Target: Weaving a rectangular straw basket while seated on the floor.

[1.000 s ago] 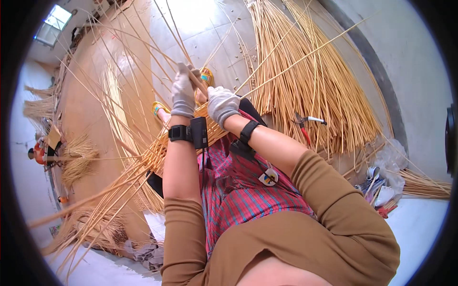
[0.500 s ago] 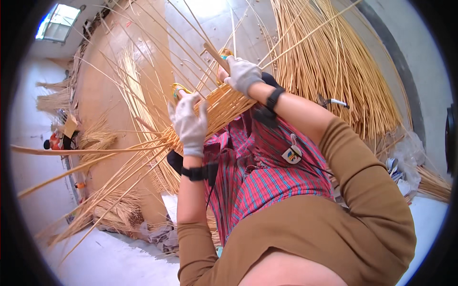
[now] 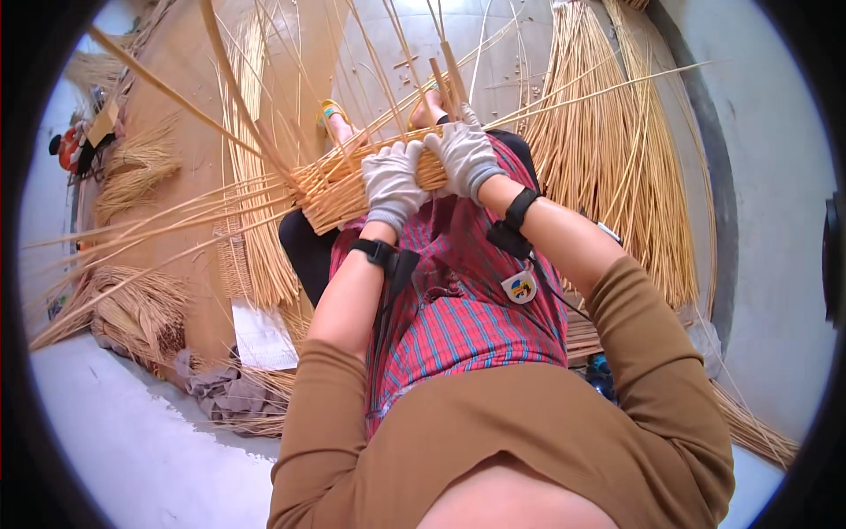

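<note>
In the head view, the woven cane piece sat across the knees. The gloved left hand was clamped on its near wall; the gloved right hand touched its right end, its grip unclear. Canes lay rightward.

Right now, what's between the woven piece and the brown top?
Mostly the red checked cloth over the lap, seen in the head view. It spans from the woven piece to the brown top, with a white badge on it.
</note>
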Available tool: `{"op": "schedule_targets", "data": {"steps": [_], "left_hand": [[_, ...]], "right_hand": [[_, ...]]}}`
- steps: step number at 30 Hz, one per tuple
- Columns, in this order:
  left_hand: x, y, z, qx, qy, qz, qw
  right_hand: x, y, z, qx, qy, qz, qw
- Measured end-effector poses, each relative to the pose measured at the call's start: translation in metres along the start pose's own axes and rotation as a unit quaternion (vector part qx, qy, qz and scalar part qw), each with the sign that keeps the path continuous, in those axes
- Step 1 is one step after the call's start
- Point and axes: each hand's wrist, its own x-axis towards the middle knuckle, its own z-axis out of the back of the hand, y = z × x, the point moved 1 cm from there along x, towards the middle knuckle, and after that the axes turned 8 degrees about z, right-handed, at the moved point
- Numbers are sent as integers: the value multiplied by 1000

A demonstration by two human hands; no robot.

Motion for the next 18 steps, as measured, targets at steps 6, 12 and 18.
{"op": "schedule_targets", "data": {"steps": [6,12,18], "left_hand": [[-13,-3,14,-38,-11,-28,999],[-116,106,16,-222,-236,71,943],[-96,222,-4,-689,-262,325,592]], "right_hand": [[-15,-1,-5,100,-88,8,991],[-26,-54,4,347,-328,-9,878],[23,-64,-12,188,-213,-177,942]]}}
